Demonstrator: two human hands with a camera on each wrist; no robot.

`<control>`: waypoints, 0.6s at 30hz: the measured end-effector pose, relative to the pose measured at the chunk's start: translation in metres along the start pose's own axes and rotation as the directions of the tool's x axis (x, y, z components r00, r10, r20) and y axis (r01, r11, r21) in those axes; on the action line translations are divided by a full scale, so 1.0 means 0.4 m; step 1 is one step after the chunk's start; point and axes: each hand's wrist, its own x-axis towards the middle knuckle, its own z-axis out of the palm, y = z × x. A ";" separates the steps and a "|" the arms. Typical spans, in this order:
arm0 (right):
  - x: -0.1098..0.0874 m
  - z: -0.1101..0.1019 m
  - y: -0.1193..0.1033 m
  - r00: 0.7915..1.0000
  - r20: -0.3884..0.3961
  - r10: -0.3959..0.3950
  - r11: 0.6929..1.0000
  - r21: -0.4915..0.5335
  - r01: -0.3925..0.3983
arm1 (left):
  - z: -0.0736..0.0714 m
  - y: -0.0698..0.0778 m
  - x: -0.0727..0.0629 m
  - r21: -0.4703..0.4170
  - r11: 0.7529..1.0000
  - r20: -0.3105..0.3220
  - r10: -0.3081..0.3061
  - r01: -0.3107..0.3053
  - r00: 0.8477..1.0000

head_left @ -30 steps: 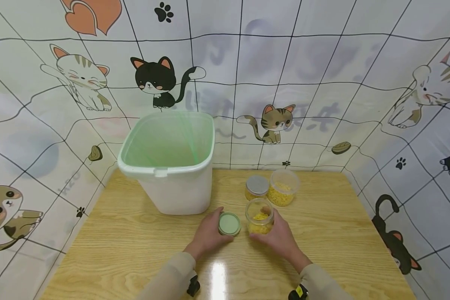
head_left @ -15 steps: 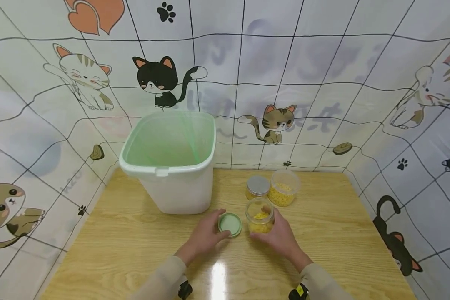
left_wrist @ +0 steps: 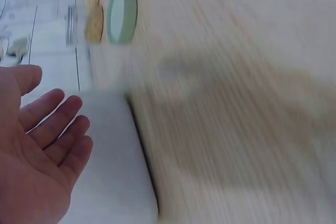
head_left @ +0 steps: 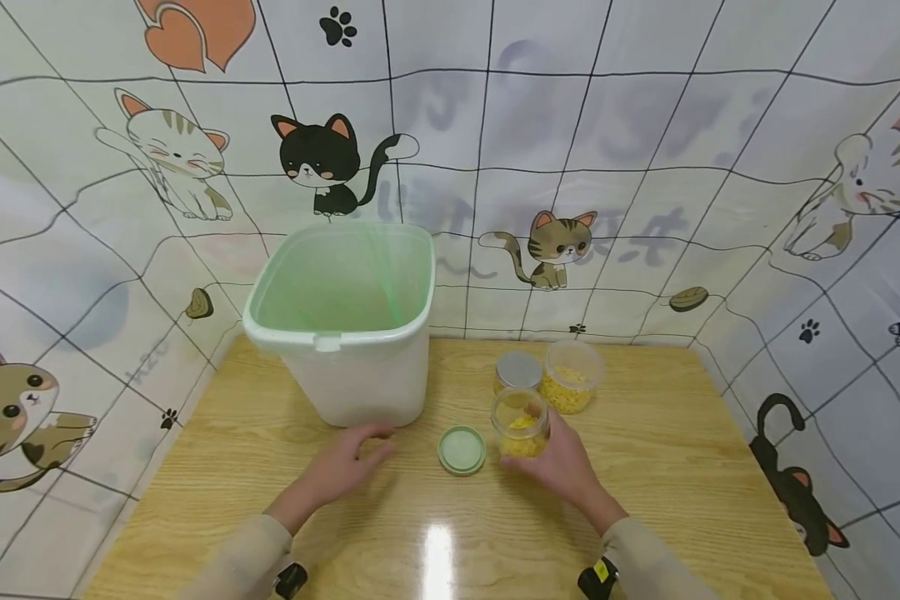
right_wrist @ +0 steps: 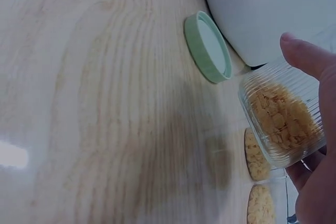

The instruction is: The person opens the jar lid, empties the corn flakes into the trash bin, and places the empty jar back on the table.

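My right hand (head_left: 558, 467) grips a clear ribbed jar (head_left: 521, 440), uncapped and partly filled with yellow flakes. In the right wrist view the jar (right_wrist: 283, 114) shows thumb and fingers round its wall, its base over a shadow on the table. Left of the jar a round pale-green lid (head_left: 462, 451) lies on the table. My left hand (head_left: 341, 467) is apart from the lid, near the foot of the white bin, and holds nothing. Its fingers (left_wrist: 58, 124) are loosely extended in the left wrist view.
A white bin (head_left: 360, 379) with a green liner stands at the back left. Behind the held jar are a silver-lidded jar (head_left: 518, 369) and a clear tub (head_left: 572, 379) of yellow pieces. Cat-printed sheeting (head_left: 450, 150) surrounds the wooden table (head_left: 645, 483).
My left hand has let go of the green lid and moved left toward the bin. The lid stays on the table. My right hand keeps its grip, the jar slightly higher in view.
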 end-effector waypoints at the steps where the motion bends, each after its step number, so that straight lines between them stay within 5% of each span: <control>1: 0.003 -0.001 -0.002 1.000 0.001 0.000 1.000 -0.004 0.000 | -0.014 -0.011 -0.007 0.028 0.999 0.000 -0.018 0.018 1.000; 11: 0.039 -0.007 -0.034 0.999 0.012 -0.040 0.993 -0.113 0.042 | -0.175 -0.093 -0.066 0.162 0.985 -0.057 -0.048 0.056 0.997; 18: 0.080 -0.039 -0.092 0.996 0.022 -0.083 0.980 -0.181 0.086 | -0.311 -0.099 -0.096 0.240 0.967 -0.180 -0.044 0.087 0.983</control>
